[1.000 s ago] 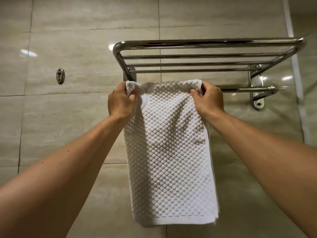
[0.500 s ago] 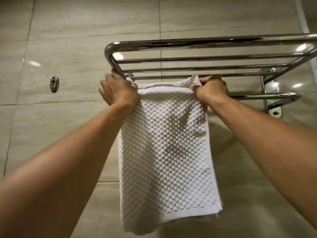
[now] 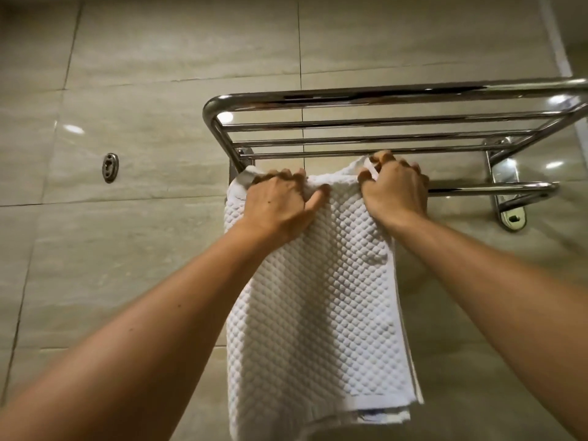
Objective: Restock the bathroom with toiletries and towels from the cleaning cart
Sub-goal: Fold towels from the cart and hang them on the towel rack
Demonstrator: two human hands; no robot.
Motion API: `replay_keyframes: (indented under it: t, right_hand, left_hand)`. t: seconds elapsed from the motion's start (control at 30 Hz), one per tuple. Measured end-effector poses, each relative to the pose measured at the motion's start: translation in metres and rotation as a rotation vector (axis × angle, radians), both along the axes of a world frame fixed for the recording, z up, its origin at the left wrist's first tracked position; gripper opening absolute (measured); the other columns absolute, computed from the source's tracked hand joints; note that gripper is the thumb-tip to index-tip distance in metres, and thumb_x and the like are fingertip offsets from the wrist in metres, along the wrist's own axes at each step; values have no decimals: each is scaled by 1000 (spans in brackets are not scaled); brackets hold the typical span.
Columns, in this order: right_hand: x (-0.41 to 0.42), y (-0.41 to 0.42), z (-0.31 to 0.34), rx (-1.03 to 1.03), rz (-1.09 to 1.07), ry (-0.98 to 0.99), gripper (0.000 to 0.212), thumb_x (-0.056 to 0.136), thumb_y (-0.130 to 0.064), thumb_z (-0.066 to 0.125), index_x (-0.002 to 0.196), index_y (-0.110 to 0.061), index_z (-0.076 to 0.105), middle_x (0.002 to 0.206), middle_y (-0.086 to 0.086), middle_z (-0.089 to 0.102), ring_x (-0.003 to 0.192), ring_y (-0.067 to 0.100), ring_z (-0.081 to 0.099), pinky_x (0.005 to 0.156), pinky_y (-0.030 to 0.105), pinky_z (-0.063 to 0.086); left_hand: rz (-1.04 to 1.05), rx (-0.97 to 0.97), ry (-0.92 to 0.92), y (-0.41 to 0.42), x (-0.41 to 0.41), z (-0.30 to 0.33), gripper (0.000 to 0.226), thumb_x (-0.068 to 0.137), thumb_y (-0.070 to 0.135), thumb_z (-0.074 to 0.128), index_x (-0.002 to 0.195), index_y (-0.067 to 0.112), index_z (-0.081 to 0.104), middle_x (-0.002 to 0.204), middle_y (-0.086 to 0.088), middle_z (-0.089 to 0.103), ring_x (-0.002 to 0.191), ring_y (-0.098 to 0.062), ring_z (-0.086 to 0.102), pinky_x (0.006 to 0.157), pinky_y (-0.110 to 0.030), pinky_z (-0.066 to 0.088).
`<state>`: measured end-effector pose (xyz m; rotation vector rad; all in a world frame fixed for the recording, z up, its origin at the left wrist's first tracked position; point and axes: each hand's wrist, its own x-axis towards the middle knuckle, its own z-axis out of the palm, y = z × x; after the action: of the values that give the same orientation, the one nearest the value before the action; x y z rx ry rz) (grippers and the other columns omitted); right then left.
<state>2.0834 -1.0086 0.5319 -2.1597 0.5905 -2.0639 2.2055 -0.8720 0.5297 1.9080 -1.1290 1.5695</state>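
Note:
A white waffle-textured towel hangs folded over the lower bar of a chrome towel rack fixed to the tiled wall. My left hand rests on the towel's top fold near its left end, fingers curled over the fabric. My right hand pinches the towel's top right corner at the bar. The bar under the towel is hidden. The towel's lower edge shows several layers.
Above the lower bar the rack's shelf has several thin rails. A metal wall hook plate sits to the left on the beige tiles. The rack's right mounting bracket is screwed to the wall.
The towel's top fold has gone over the lower bar and hangs lower. My left hand slid inward along the fold. The view shifted, so the rack sits lower and to the right.

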Motion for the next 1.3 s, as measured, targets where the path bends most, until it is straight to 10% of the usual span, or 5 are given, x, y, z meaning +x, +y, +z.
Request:
replay_keyframes:
  t: [0.2,0.53,0.73,0.83,1.3]
  right_hand:
    - [1,19,-22,-596,-113,349,52,94,-52,46,135,-20,46,123,7,55,110,27,53,99,43,36]
    - [22,22,-18,-476,-357,558,71,95,-67,23,150,-21,21,142,8,37,129,29,36,110,48,22]
    - [21,29,-21,-428,-379,565,72,93,-68,17,148,-22,20,138,8,40,128,30,39,112,52,21]
    - [20,34,-20,-398,-380,575,71,96,-65,20,151,-21,18,145,9,38,136,31,35,116,54,15]
    - [3,39,-18,-276,-182,570,57,103,-51,22,154,-25,20,153,7,38,143,27,32,121,57,0]
  left_hand:
    - [106,-17,-42,-5,-5,11,48,100,49,23,104,21,61,100,-9,69,88,-29,63,73,-38,30]
    - [41,-350,267,30,7,-49,73,91,64,42,140,12,28,144,-11,31,134,-29,29,116,-44,22]
    - [-503,-506,978,42,4,-72,45,86,54,64,104,13,63,102,-2,66,94,-30,66,86,-44,56]
    - [-723,-482,992,52,4,-75,16,91,32,65,99,18,70,96,-4,74,87,-25,70,82,-46,60]
    - [-1152,-369,771,74,3,-43,57,93,3,58,142,31,50,116,6,60,90,-7,72,68,-25,59]
